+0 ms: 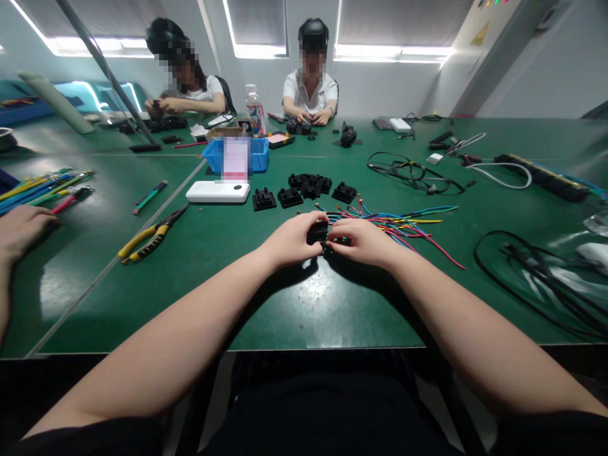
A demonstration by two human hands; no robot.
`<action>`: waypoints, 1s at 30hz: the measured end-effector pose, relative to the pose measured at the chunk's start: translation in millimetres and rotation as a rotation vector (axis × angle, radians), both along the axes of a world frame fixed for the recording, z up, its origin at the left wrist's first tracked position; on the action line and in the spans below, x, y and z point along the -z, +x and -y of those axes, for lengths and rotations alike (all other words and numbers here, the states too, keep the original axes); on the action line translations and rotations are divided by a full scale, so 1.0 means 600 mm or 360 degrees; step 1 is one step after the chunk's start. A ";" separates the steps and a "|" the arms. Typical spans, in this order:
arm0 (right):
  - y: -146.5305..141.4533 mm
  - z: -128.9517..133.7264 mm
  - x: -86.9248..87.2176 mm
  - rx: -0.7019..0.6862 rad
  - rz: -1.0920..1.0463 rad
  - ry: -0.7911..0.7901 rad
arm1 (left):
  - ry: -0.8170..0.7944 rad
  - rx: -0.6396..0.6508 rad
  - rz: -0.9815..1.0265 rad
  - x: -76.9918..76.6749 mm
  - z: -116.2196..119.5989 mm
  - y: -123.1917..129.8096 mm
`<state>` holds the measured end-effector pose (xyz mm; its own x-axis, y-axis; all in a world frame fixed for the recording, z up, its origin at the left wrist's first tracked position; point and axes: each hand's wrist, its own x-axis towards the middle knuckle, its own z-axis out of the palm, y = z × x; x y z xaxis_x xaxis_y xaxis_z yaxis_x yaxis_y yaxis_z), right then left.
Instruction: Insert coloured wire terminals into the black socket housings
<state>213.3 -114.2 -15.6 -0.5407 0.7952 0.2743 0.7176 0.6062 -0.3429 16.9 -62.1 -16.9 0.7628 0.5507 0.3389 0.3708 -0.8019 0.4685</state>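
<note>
My left hand (297, 237) is wrapped round a small black part (317, 233) above the front middle of the green table. Against the right side of that part, my right hand (358, 240) is closed, its fingertips pinching something small, partly hidden by the fingers. A bundle of red, blue, green and yellow wires (403, 223) lies behind and to the right of my right hand. Several black plastic parts (311, 185) stand in a group just beyond my hands. Yellow-handled pliers (152, 239) rest to the left of my left arm.
Beyond the pliers are a white device (218, 192) and a blue bin (259, 155). Black cables (536, 278) lie at the right. Another person's hand (26, 228) is at the far left, near more wires. Two people sit across the table (332, 304).
</note>
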 end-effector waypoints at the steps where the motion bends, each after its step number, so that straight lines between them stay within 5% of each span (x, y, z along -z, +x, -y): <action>1: 0.000 0.000 0.001 -0.0002 0.0004 -0.0001 | -0.0013 -0.0008 -0.0026 -0.002 0.002 0.000; 14: -0.002 0.000 0.000 -0.0012 0.0023 0.0006 | 0.0054 0.0175 -0.0057 0.005 -0.010 -0.004; 30: -0.004 0.003 -0.002 -0.0024 0.0017 0.0020 | 0.0200 0.0121 -0.0206 0.009 -0.014 -0.004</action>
<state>210.9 -116.0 -14.3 -0.5556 0.7835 0.2781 0.7120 0.6212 -0.3275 14.3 -53.6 -22.2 0.8423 0.4492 0.2978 0.3575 -0.8792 0.3150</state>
